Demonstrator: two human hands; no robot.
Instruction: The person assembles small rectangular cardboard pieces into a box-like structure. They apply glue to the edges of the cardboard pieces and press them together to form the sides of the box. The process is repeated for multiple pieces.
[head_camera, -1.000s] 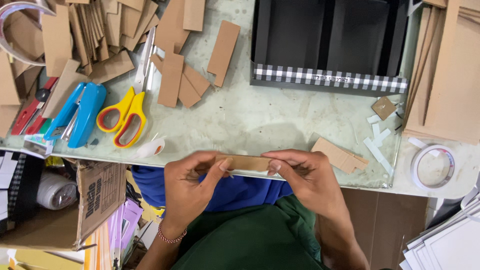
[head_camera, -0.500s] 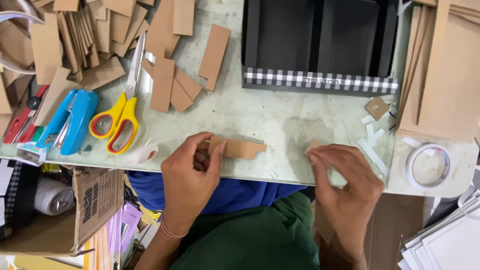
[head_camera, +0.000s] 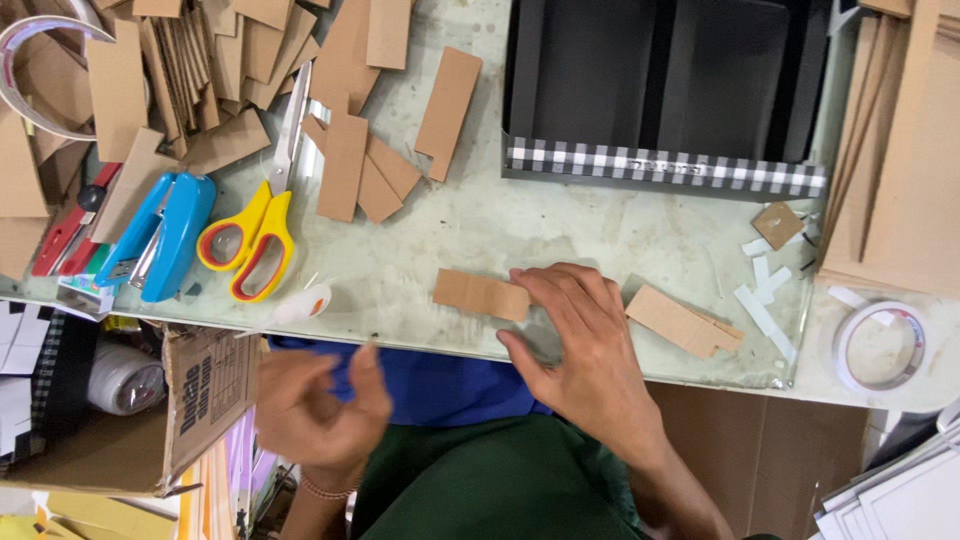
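— What am I looking at from up here?

— I see the right hand (head_camera: 585, 345) flat on the glass table (head_camera: 600, 225), fingers spread a little, their tips resting on one end of a small cardboard strip (head_camera: 480, 295). The strip lies near the table's front edge, straight ahead of the body. I judge the hand is pinning it there so it stays put; nothing is pinched.

— And the other hand?

— The left hand (head_camera: 315, 405) hangs below the table edge, over the lap, blurred. Its fingers curl loosely and I see nothing in them, though the blur leaves me unsure.

— What lies around?

— A second cardboard piece (head_camera: 680, 320) sits just right of the pinning hand. Yellow scissors (head_camera: 250, 235) and a blue stapler (head_camera: 165, 235) lie at the left, near a heap of cut cardboard (head_camera: 200, 60), probably kept within reach. A tape roll (head_camera: 880, 345) sits far right, a black box (head_camera: 665, 90) behind.
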